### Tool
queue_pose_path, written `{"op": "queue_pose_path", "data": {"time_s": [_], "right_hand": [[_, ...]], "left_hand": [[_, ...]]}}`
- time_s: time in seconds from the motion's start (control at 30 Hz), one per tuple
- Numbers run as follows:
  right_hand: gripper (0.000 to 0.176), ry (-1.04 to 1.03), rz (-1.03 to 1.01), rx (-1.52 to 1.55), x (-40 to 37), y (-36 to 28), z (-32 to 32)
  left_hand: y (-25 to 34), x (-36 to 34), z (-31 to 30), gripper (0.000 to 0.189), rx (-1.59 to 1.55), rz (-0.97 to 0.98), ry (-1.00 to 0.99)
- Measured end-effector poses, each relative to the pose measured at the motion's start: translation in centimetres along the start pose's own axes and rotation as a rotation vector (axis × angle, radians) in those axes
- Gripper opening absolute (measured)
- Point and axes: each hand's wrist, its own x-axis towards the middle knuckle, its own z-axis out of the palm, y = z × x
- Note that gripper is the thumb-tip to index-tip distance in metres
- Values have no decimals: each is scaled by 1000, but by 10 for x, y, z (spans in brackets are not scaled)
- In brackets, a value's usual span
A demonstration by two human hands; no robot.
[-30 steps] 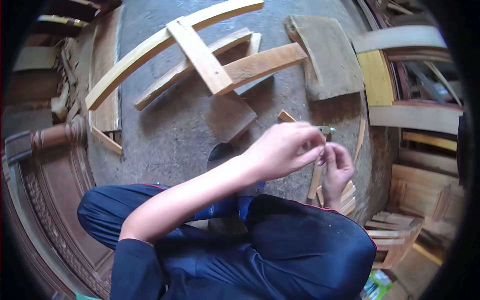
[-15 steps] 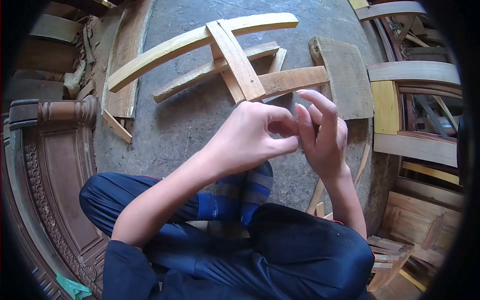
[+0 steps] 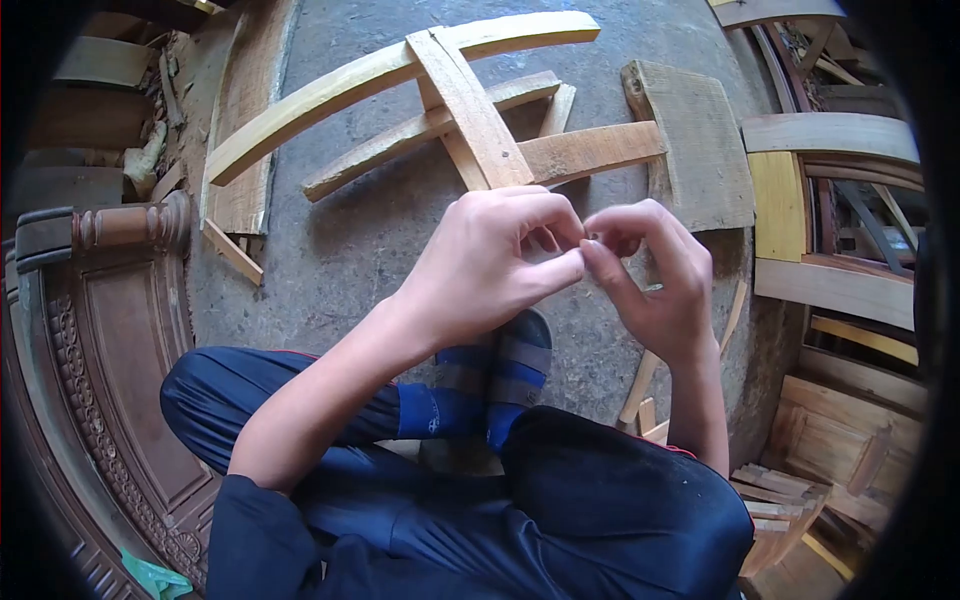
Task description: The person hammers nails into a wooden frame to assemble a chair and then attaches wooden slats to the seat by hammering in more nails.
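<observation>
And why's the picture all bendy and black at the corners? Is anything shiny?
Head view: probably a wide lens, bowing the carved panel and leaving black corners; head view: pale sheen on the floor near the top; head view: details where the left hand and right hand meet are too small to tell.

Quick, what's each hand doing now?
Left hand: closed in a pinch; whether it holds anything can't be told.
Right hand: also pinched; contents unclear.
</observation>
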Motion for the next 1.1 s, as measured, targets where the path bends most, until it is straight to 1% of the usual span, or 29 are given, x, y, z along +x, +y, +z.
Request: {"op": "queue_pose_path", "data": {"time_s": [0.07,0.1,0.13,0.23,0.3,0.4,0.47,0.5,0.57,0.6,0.63,0.67,0.7,0.77,0.87,0.9,0.97,1.07,1.1], "right_hand": [[19,21,7,-7,-1,0,1],[19,16,54,17,-1,-3,1],[18,25,52,9,-1,-4,2],[18,71,20,-24,1,-5,4],[19,126,-32,-56,1,-2,7],[24,137,-36,-20,2,-7,8],[26,149,87,-58,-8,0,3],[28,156,147,-79,-15,5,0],[31,217,401,-142,-38,26,-2],[33,246,527,-168,-54,39,-2],[43,188,695,-251,-74,53,-4],[48,182,771,-374,-98,71,-2],[53,175,846,-498,-126,89,3],[65,164,996,-591,-182,119,10],[78,62,1222,-712,-235,136,25],[81,17,1291,-698,-251,143,31],[85,-48,1410,-654,-268,151,41],[85,3,1407,-603,-282,161,51],[82,31,1399,-593,-281,165,52]], "left_hand": [[-4,-1,-1,14,111,73,52],[-7,-2,0,14,151,108,66],[-9,-2,1,14,191,144,80],[-11,-2,6,14,217,173,162],[-9,-2,6,12,177,188,197],[-13,1,4,11,118,210,245],[-21,6,-1,10,22,193,279],[-27,8,-5,10,34,169,321],[-45,11,-16,10,73,143,392],[-51,13,-20,15,118,141,438],[-55,13,-22,15,86,117,438],[-57,12,-24,16,56,93,440],[-61,11,-26,15,91,99,432],[-68,11,-27,14,159,111,416],[-75,13,-23,13,99,137,427],[-74,13,-23,13,136,142,426],[-71,13,-25,13,211,154,427],[-75,13,-24,13,229,194,441],[-75,12,-24,12,243,205,443]]}}
